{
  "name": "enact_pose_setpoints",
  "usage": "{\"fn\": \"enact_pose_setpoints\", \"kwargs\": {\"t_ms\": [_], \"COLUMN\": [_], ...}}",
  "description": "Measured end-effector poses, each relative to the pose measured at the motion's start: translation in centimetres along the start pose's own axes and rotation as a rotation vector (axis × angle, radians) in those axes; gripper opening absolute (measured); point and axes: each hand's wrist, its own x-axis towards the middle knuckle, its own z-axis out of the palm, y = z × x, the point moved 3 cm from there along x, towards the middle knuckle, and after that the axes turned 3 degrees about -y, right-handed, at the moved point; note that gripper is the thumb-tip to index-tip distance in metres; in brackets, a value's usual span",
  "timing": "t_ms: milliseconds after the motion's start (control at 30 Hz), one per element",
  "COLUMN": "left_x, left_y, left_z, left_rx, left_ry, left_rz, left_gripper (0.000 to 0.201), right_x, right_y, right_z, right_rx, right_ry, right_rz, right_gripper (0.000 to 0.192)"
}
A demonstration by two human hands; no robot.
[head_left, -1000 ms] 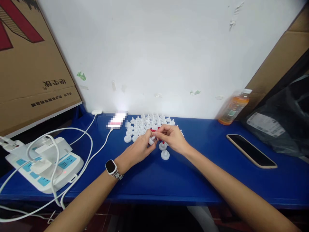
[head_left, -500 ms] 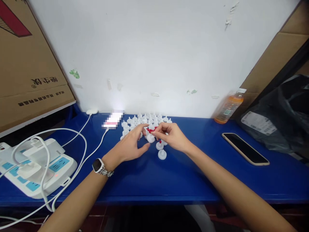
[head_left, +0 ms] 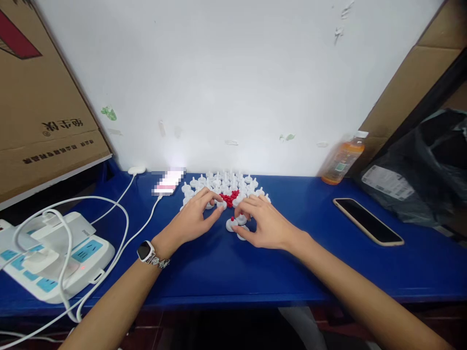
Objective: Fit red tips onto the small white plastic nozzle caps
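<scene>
Several small white round plastic caps (head_left: 219,183) with nubs stand in a cluster on the blue table (head_left: 255,262) near the wall. A small pile of tiny red pieces (head_left: 229,197) lies among them. My left hand (head_left: 195,218), with a watch on its wrist, pinches one white cap (head_left: 221,204) at the cluster's front edge. My right hand (head_left: 264,223) rests palm down beside it, fingertips on a white cap with a red tip (head_left: 232,224).
A white power strip (head_left: 54,257) with plugs and white cables lies at the left. A lit phone (head_left: 168,182) charges near the wall. Another phone (head_left: 368,221) lies face up at the right, by an orange drink bottle (head_left: 341,160) and a black bag (head_left: 423,180). Cardboard boxes flank the wall.
Both hands have dropped from a raised pinch down to the table. My right hand has set a red-tipped cap down in front; my left has reached to a cap in the cluster.
</scene>
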Motion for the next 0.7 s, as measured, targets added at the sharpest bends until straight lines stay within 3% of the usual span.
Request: {"fn": "enact_pose_setpoints", "kwargs": {"t_ms": [100, 167, 367, 500, 600, 700], "left_x": [0.0, -0.1, -0.2, -0.1, 0.0, -0.1], "left_y": [0.2, 0.6, 2.0, 1.2, -0.1, -1.0], "left_z": [0.1, 0.3, 0.8, 1.0, 0.9, 0.8], "left_rx": [-0.011, -0.024, -0.073, -0.071, -0.047, -0.014], "left_ry": [-0.018, -0.037, -0.059, -0.025, -0.008, -0.016], "left_rz": [0.039, 0.064, 0.144, 0.073, -0.014, -0.083], "left_gripper": [0.018, 0.018, 0.028, 0.028, 0.026, 0.028], "right_x": [-0.8, -0.8, 1.2, 3.3, 4.3, 4.9], "right_y": [0.4, 0.7, 0.7, 0.7, 1.3, 2.2], "right_z": [0.3, 0.3, -0.3, -0.1, 0.2, 0.7], "right_rx": [0.102, 0.200, 0.469, 0.519, 0.335, -0.096], "right_ry": [-0.059, -0.054, 0.175, 0.216, 0.179, 0.085], "right_rz": [-0.001, 0.013, 0.123, 0.127, 0.103, 0.047], "right_gripper": [0.003, 0.008, 0.015, 0.021, 0.021, 0.017]}}
